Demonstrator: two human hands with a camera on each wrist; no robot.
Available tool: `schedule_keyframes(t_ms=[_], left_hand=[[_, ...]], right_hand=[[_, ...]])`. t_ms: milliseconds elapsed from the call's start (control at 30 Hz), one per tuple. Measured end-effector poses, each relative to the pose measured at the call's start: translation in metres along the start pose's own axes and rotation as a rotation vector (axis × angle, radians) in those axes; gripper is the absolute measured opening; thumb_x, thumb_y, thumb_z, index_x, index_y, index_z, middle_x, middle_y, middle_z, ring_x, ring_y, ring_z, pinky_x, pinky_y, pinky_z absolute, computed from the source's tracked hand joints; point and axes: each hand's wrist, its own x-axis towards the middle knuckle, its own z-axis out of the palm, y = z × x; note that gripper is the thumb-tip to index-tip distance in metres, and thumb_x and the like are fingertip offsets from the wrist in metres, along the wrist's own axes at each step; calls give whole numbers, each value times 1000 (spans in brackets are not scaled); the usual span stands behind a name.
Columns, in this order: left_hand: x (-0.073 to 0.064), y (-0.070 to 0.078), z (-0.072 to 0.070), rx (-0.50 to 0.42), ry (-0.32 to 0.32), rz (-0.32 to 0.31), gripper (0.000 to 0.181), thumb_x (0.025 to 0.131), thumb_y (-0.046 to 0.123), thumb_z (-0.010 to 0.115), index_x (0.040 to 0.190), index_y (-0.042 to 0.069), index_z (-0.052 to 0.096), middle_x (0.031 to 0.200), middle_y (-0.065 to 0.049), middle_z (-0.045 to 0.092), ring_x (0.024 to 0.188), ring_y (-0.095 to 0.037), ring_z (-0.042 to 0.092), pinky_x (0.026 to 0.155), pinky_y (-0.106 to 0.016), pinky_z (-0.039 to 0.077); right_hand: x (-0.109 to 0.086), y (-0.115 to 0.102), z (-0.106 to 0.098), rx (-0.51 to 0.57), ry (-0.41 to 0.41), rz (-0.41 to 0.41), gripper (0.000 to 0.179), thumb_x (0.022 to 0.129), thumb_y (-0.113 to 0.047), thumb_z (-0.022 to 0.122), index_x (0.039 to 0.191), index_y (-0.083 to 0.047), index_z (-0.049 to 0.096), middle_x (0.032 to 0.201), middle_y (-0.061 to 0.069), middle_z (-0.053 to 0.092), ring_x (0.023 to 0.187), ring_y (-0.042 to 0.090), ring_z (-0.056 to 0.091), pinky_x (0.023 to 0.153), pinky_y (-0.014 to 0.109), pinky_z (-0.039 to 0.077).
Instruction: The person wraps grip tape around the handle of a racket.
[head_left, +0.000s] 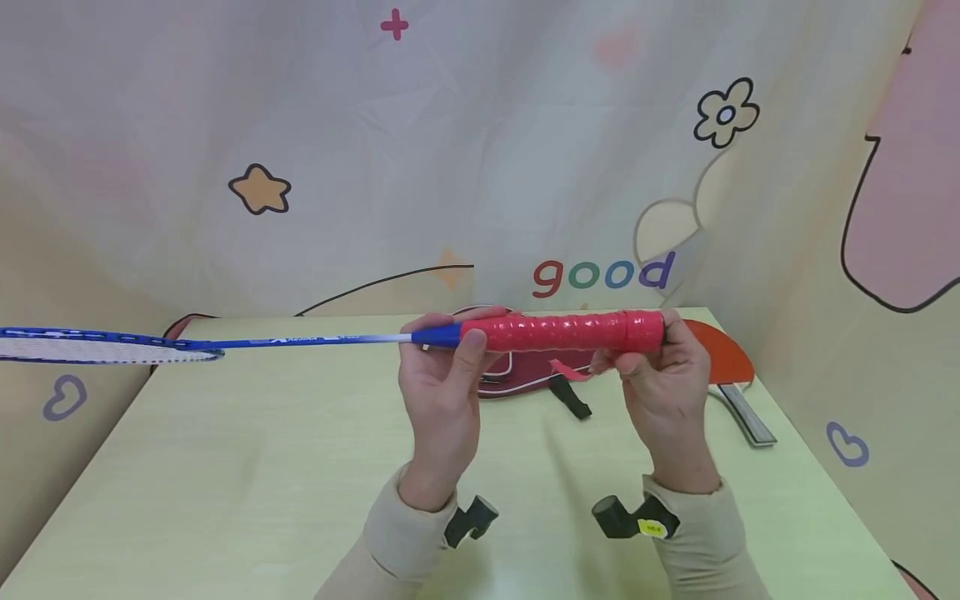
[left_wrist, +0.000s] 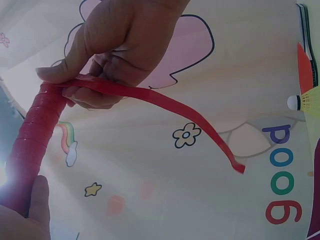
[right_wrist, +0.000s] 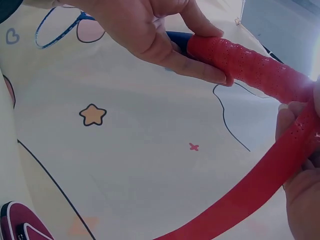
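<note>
A blue and white badminton racket [head_left: 322, 340] is held level above the table, its head off to the left. Red perforated grip tape [head_left: 562, 332] is wound in overlapping turns along its handle. My left hand [head_left: 442, 400] grips the handle at the blue cone, thumb in front on the tape's edge. At the butt end, my right hand [head_left: 671, 400] pinches the tape between thumb and fingers. A loose tail of the tape [left_wrist: 175, 105] hangs away from the right hand in the left wrist view; the right wrist view shows it as a broad red strip.
Behind the hands a burgundy case [head_left: 517, 385] with white trim lies on the pale table [head_left: 300, 467], a black strip [head_left: 572, 398] beside it. A red table tennis bat [head_left: 727, 354] lies at the right. The left wrist view shows a yellow shuttlecock [left_wrist: 309, 101]. A patterned curtain [head_left: 480, 150] stands behind.
</note>
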Motion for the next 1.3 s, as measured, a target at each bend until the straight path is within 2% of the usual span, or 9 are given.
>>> schedule_keyframes(t_ms=[167, 333, 533, 633, 733, 800, 1033, 1167, 1300], left_hand=[[0, 0, 0, 8, 44, -6, 42, 90, 20, 70, 115, 7, 39, 115, -15, 59, 107, -30, 62, 89, -41, 54], [-1, -1, 0, 12, 58, -10, 44, 88, 24, 72, 114, 7, 41, 113, -14, 57, 105, -28, 63, 87, -39, 55], [-1, -1, 1, 11, 80, -8, 46, 88, 24, 72, 115, 5, 40, 111, -14, 56, 105, -29, 63, 87, -40, 55], [-1, -1, 1, 14, 102, -19, 45, 88, 24, 72, 114, 5, 40, 108, -13, 54, 105, -29, 62, 86, -40, 55], [-2, -1, 2, 25, 117, -30, 46, 88, 26, 72, 113, 6, 40, 107, -12, 53, 106, -30, 61, 85, -40, 55], [-2, -1, 2, 29, 110, -35, 46, 88, 27, 72, 114, 7, 40, 108, -11, 52, 107, -29, 60, 86, -39, 55], [-1, 0, 2, -3, -16, -22, 41, 94, 15, 66, 120, 10, 35, 122, -20, 59, 115, -39, 57, 92, -39, 53], [-1, 0, 1, 12, -7, -19, 40, 93, 15, 66, 119, 9, 36, 121, -20, 57, 116, -37, 57, 91, -41, 53], [-2, 1, 0, 28, 10, -19, 38, 93, 15, 67, 117, 10, 38, 121, -24, 55, 114, -37, 58, 91, -44, 52]], right_hand=[[2, -1, -1, -50, -36, -24, 34, 81, -7, 76, 108, 4, 58, 98, 14, 65, 80, 23, 68, 78, 32, 58], [2, 0, -1, -30, -12, -36, 33, 80, -7, 78, 105, 3, 59, 97, 14, 66, 80, 25, 68, 77, 33, 58], [2, -1, 0, -92, -16, -18, 24, 87, 2, 69, 109, 5, 59, 101, 15, 66, 83, 24, 69, 80, 33, 58], [1, -2, 2, -128, -11, -7, 31, 88, 5, 65, 118, 8, 56, 106, 17, 63, 87, 25, 67, 81, 33, 58], [0, -1, 2, -113, -15, -13, 36, 88, 5, 65, 122, 9, 54, 106, 17, 62, 87, 25, 66, 80, 32, 58], [0, -1, 2, -84, -19, -24, 35, 88, 5, 66, 121, 10, 54, 105, 18, 62, 85, 26, 67, 80, 33, 58], [-2, -1, 0, -67, 34, -17, 29, 86, 0, 70, 112, 4, 58, 103, 15, 65, 84, 24, 67, 79, 31, 58], [-1, -1, 0, -52, 24, -18, 29, 84, -1, 73, 108, 6, 58, 97, 16, 66, 79, 24, 68, 78, 32, 58], [0, -2, 0, -97, 9, -24, 26, 83, 0, 73, 105, 5, 59, 94, 15, 68, 78, 24, 69, 79, 33, 58]])
